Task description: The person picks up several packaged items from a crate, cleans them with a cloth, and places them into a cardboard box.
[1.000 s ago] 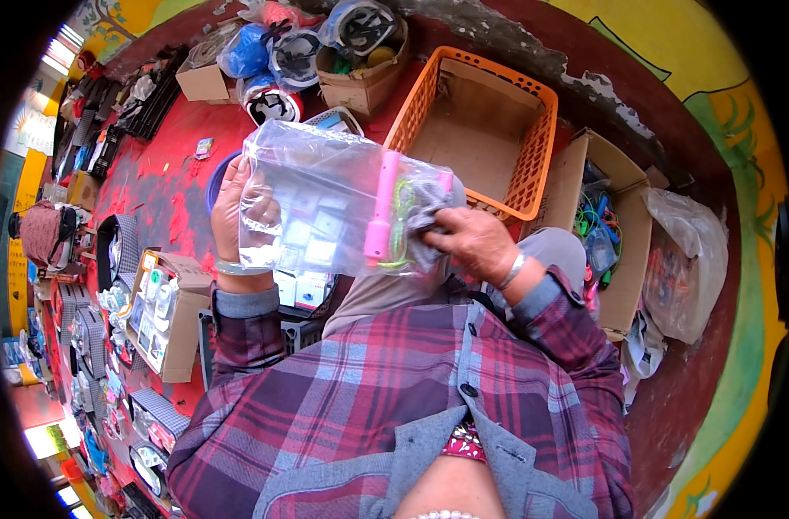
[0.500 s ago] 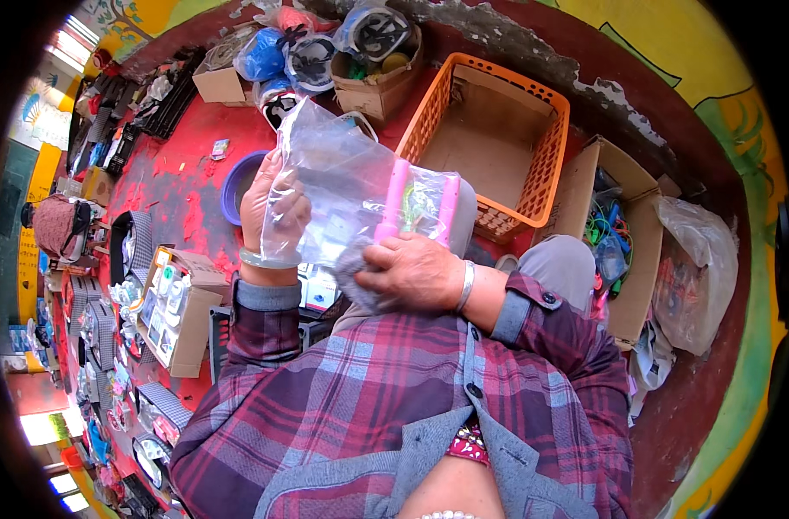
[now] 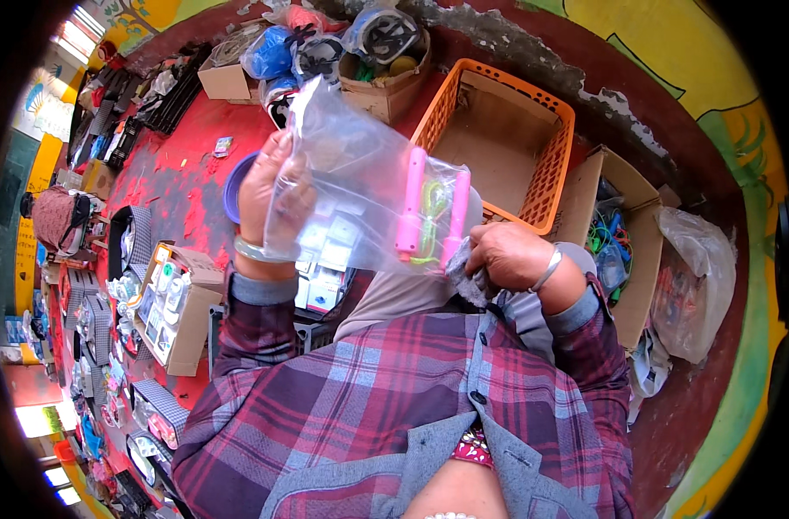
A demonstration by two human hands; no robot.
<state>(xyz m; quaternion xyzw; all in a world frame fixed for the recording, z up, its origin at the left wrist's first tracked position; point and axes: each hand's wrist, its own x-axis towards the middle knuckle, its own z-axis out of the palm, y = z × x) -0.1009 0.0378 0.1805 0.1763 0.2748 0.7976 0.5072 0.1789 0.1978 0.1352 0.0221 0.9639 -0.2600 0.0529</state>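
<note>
A clear plastic bag [image 3: 347,156] hangs sideways from my left hand [image 3: 265,190], whose fingers are closed on its left end. Inside the bag's right end lies a skipping rope [image 3: 409,208] with two pink handles and a yellow-green cord bundled between them. My right hand [image 3: 515,257] grips a grey cloth [image 3: 466,275], bunched up by the bag's lower right corner, next to one pink handle. Whether the cloth touches the bag there I cannot tell. Through the plastic, parts of my left fingers look blurred.
An orange plastic basket [image 3: 546,186] lined with cardboard stands ahead. To its right are a cardboard box [image 3: 641,229] of coloured cords and a filled plastic bag [image 3: 697,281]. A purple basin [image 3: 233,192] sits beyond my left hand, and a box of small packages [image 3: 195,290] stands left.
My right hand has moved right with the cloth, from below the middle of the bag to its right corner. The skipping rope shows more fully now. My left hand keeps its hold.
</note>
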